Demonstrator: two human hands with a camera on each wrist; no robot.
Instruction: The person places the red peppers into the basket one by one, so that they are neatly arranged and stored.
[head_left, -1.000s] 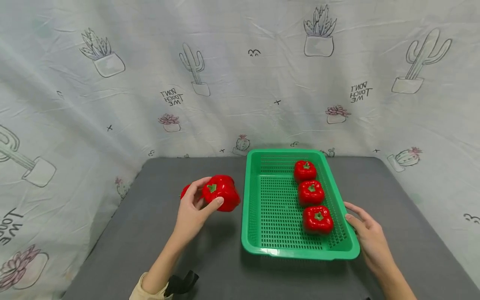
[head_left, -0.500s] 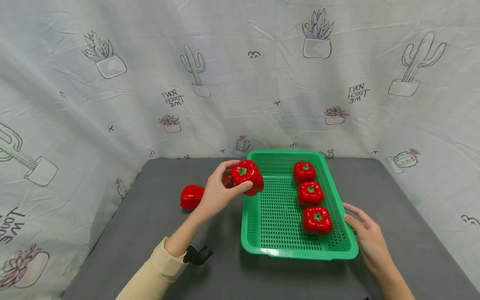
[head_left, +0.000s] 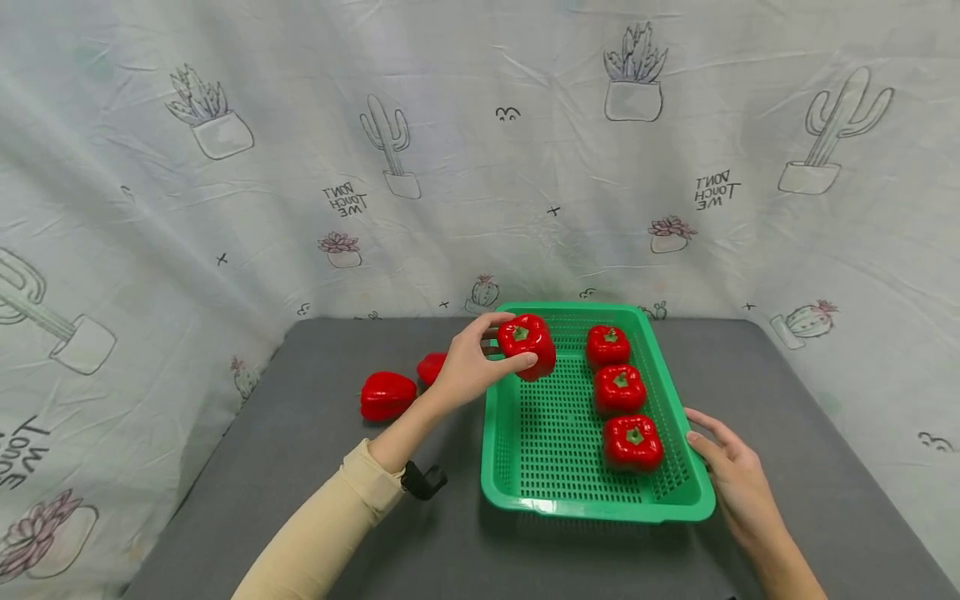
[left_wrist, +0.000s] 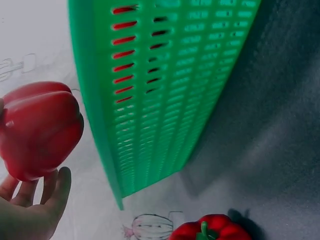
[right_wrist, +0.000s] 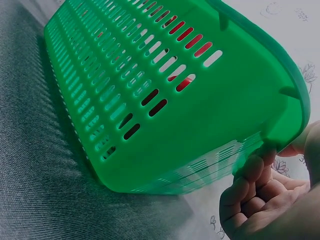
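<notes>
My left hand (head_left: pixel 472 367) holds a red bell pepper (head_left: pixel 529 346) between thumb and fingers, above the left part of a green plastic basket (head_left: pixel 600 506). In the left wrist view the held pepper (left_wrist: pixel 42 130) is beside the basket's slotted wall (left_wrist: pixel 145 125), above its rim. At the basket's right side, my right hand (head_left: pixel 738 475) grips the rim, thumb on top and fingers curled beneath. The right wrist view shows those curled fingers (right_wrist: pixel 255 175) at the rim. Inside the basket, three red bell peppers (head_left: pixel 619 389) stand in a row along the right wall, stems up.
Left of the basket, two more red bell peppers lie on the dark grey table (head_left: pixel 300 450): one pepper (head_left: pixel 387 396) in plain view, another pepper (head_left: pixel 431 367) partly behind my left hand. A pale curtain (head_left: pixel 465 167) printed with cacti hangs behind the table.
My left hand has carried its pepper rightward and up, from over the table to above the basket. Two peppers on the table have come into view. My right hand stays at the rim.
</notes>
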